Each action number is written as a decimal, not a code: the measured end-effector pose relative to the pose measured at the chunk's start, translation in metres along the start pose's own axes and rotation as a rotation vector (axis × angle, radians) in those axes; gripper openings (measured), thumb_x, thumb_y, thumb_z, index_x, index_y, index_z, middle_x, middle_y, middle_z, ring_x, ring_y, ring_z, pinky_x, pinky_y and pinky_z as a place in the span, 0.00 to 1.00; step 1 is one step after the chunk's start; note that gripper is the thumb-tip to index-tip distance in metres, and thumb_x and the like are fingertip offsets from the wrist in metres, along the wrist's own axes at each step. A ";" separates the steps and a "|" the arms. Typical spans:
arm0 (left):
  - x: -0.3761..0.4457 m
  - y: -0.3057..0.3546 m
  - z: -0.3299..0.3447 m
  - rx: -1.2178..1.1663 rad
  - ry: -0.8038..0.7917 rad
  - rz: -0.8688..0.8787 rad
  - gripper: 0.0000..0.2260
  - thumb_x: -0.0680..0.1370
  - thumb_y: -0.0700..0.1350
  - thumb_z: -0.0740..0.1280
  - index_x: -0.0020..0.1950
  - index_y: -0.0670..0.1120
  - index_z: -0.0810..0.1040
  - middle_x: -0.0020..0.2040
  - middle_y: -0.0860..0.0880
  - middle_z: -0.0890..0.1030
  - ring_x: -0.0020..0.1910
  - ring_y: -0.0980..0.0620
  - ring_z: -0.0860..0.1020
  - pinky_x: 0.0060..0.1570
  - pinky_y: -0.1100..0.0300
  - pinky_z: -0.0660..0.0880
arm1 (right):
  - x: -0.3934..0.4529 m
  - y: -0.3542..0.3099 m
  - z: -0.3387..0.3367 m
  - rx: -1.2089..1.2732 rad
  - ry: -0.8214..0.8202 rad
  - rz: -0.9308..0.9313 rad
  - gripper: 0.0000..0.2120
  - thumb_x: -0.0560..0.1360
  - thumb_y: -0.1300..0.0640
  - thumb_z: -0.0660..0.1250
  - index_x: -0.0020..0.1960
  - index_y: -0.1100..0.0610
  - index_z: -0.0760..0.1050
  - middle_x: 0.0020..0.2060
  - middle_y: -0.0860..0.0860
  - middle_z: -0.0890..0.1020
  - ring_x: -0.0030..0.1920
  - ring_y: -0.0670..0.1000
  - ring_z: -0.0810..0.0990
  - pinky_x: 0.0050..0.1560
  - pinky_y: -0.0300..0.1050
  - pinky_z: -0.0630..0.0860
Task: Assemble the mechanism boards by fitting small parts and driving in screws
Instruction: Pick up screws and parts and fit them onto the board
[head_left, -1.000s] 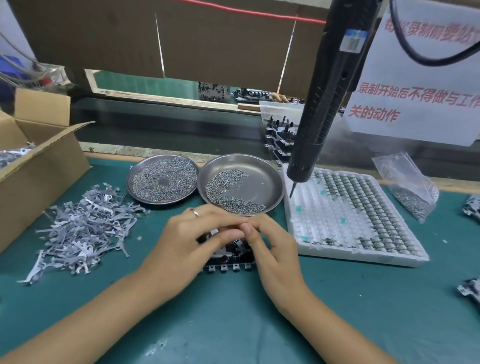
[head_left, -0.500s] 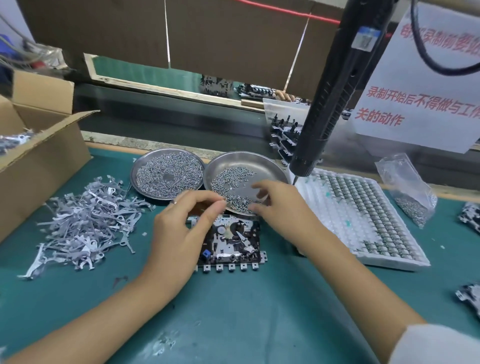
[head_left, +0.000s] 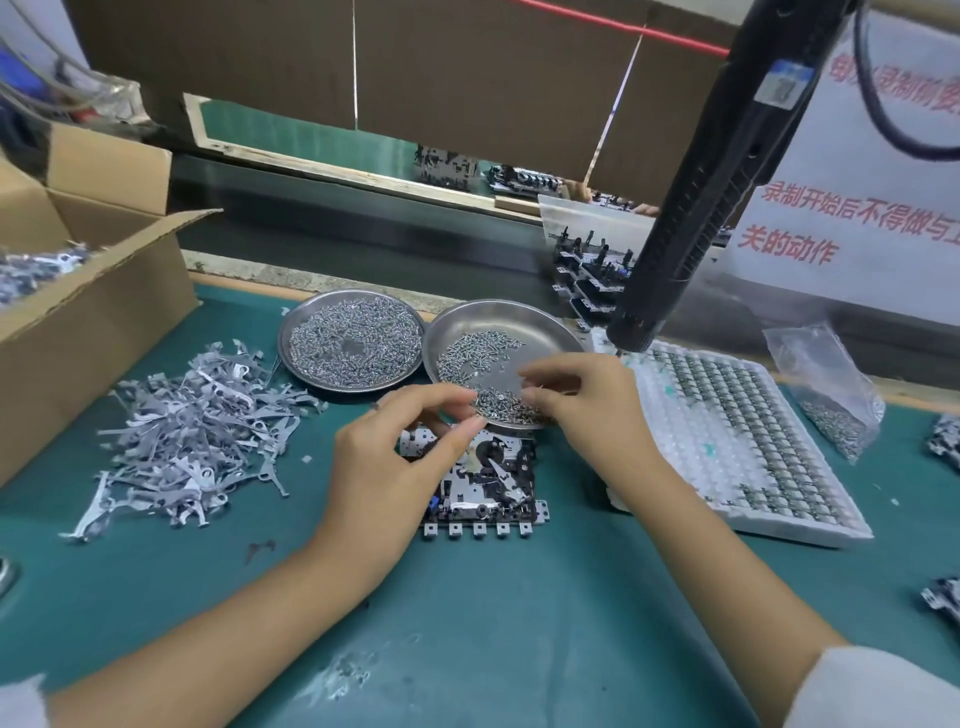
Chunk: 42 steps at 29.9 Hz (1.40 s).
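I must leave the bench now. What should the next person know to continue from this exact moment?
Left hand: rests on the mechanism board, fingers loosely curled, holding nothing visible.
Right hand: fingertips in the right screw dish, picking at screws; whether one is pinched cannot be told.
Board lies on the green mat just before that dish.
Electric screwdriver hangs untouched above the white tray.
Left: take a screw, drive it in.

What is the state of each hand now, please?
Left hand: fingers curled above the mechanism board; holding anything cannot be told.
Right hand: fingertips over the screws in the right dish; grip cannot be told.
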<state>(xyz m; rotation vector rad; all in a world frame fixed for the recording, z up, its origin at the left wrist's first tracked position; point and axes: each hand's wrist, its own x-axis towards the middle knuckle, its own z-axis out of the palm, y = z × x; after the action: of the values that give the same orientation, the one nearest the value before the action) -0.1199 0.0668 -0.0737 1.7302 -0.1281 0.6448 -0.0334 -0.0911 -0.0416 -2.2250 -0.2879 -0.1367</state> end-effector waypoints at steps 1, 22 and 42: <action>-0.001 0.001 0.000 -0.009 -0.002 0.001 0.07 0.70 0.47 0.71 0.47 0.54 0.81 0.42 0.57 0.82 0.40 0.58 0.79 0.46 0.70 0.72 | -0.006 -0.002 -0.003 0.173 0.005 0.031 0.10 0.69 0.68 0.74 0.45 0.54 0.83 0.35 0.45 0.83 0.39 0.44 0.82 0.43 0.33 0.76; -0.005 0.004 0.006 0.020 -0.010 0.115 0.14 0.67 0.52 0.76 0.51 0.56 0.80 0.42 0.63 0.83 0.43 0.55 0.80 0.52 0.40 0.74 | -0.063 -0.009 0.006 1.071 -0.147 0.261 0.11 0.58 0.60 0.76 0.41 0.56 0.84 0.40 0.59 0.85 0.37 0.51 0.84 0.39 0.38 0.79; -0.007 0.002 0.005 0.087 -0.048 0.202 0.09 0.69 0.53 0.73 0.49 0.57 0.81 0.42 0.62 0.82 0.42 0.59 0.77 0.48 0.58 0.72 | -0.060 -0.004 -0.001 1.039 -0.250 0.266 0.18 0.58 0.62 0.76 0.48 0.59 0.81 0.38 0.57 0.85 0.40 0.51 0.85 0.41 0.39 0.79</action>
<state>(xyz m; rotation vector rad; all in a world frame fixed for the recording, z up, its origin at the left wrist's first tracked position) -0.1250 0.0603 -0.0759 1.8322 -0.3157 0.7655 -0.0925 -0.0990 -0.0492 -1.2185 -0.1376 0.3659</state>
